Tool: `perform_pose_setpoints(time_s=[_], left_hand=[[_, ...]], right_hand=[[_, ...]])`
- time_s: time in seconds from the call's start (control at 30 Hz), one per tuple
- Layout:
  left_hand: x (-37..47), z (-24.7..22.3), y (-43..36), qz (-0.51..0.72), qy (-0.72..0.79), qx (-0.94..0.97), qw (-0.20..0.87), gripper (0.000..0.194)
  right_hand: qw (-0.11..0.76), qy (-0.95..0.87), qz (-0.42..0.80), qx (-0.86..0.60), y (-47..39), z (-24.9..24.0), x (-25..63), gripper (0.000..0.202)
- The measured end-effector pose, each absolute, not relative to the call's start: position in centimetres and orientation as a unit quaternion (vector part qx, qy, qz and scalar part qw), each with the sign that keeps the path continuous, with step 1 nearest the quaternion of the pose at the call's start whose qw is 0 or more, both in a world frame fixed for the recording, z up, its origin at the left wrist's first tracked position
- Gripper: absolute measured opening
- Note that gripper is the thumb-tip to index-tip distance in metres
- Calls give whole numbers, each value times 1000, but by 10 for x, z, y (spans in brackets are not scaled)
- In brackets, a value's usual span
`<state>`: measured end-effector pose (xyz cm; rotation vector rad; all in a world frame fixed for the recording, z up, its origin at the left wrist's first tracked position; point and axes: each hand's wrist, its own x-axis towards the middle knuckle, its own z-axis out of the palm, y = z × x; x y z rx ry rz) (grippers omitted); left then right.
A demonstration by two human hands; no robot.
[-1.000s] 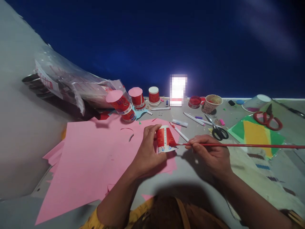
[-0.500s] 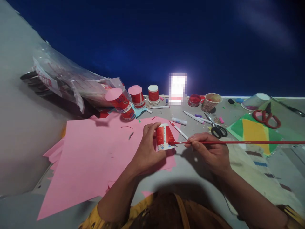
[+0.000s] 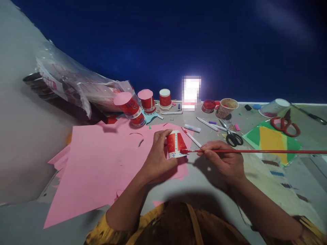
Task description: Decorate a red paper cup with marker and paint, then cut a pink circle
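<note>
My left hand is closed around a paper cup that is upside down, mostly painted red, with a white strip and blue marks near its rim. Between the fingers of my right hand is a long red-handled paintbrush. Its red-wetted bristles touch the cup's side near the lower rim. Beneath and left of the cup lie pink paper sheets. Farther back stand a small jar of red paint and a patterned paper cup stained inside.
Red cups with pink paper tops stand at the back, beside a white-topped red cup. Black-handled scissors, red-handled scissors and markers lie to the right. A plastic bag fills the left; a bright blurred screen stands behind.
The brush tip has shifted slightly left along the cup's lower side. Both hands keep their grip, and the view has tilted a little.
</note>
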<state>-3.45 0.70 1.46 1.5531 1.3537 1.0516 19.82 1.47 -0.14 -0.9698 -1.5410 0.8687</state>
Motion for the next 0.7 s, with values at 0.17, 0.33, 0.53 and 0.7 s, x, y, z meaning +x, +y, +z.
perform_pose_setpoints(time_s=[0.17, 0.33, 0.53, 0.7], left_hand=[[-35, 12, 7, 415, 528, 620, 404, 81], [-34, 15, 7, 415, 530, 616, 410, 81], [-34, 15, 7, 412, 528, 619, 411, 80], [-34, 16, 7, 406, 532, 618, 413, 81]], right_hand=[[557, -613, 371, -419, 16, -2, 199, 17], [547, -623, 375, -415, 16, -2, 199, 19], [553, -638, 353, -403, 16, -1, 197, 19], [565, -639, 345, -391, 18, -3, 202, 9]])
